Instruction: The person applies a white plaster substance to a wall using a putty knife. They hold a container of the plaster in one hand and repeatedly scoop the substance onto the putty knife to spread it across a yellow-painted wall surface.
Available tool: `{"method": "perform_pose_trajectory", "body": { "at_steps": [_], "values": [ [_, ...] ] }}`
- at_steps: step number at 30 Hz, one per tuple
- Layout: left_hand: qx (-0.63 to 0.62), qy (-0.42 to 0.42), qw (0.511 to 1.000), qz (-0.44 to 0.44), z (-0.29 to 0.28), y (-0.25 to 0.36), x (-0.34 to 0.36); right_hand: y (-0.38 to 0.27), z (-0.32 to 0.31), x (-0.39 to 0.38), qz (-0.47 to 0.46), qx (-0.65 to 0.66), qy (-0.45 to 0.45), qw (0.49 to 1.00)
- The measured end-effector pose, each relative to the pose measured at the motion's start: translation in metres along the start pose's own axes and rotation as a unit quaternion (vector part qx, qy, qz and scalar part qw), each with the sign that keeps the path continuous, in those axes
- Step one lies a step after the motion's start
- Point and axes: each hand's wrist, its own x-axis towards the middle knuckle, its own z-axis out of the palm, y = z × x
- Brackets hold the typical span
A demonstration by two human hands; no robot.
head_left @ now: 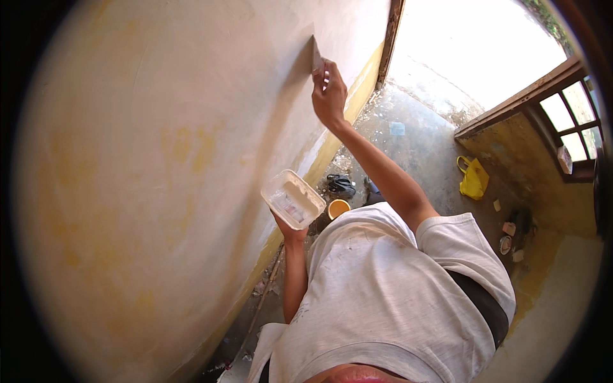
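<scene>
My right hand (pixel 329 96) is raised and closed around a putty knife (pixel 316 56), whose blade meets or nearly meets the pale, yellow-patched wall (pixel 191 198). Lower down, my left hand (pixel 293 232) supports a whitish rectangular plastic tub (pixel 276 191) from beneath. The tub is tilted toward me, its open top showing off-white paste (pixel 305 195) smeared inside. Most of the left fingers are hidden behind the tub. A dark shadow of the right arm falls across the wall.
On the grey floor (pixel 415 159) are a black plastic bag (pixel 341 185), a round orange-filled container (pixel 338 208) and a yellow bag (pixel 473 179). A thin stick (pixel 263 295) lies along the wall's foot. A bright doorway (pixel 472 51) opens ahead; a paned window (pixel 573 121) is at right.
</scene>
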Motion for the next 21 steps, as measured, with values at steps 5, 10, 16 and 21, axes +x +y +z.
{"method": "perform_pose_trajectory", "body": {
  "at_steps": [5,10,16,21],
  "values": [
    [-0.087,-0.001,0.996,-0.019,0.008,0.0,-0.003,-0.031,0.003,-0.109,-0.183,0.008,-0.075,0.98],
    [0.187,-0.099,0.966,0.145,0.009,0.0,-0.017,-0.017,-0.031,-0.079,-0.112,0.008,-0.06,0.992],
    [0.002,-0.048,0.999,0.02,0.0,-0.002,-0.002,-0.053,0.018,-0.017,-0.169,-0.083,-0.03,0.982],
    [-0.112,-0.053,0.992,-0.028,-0.001,0.003,-0.003,-0.063,-0.006,-0.112,-0.233,0.037,-0.203,0.95]
  ]
}}
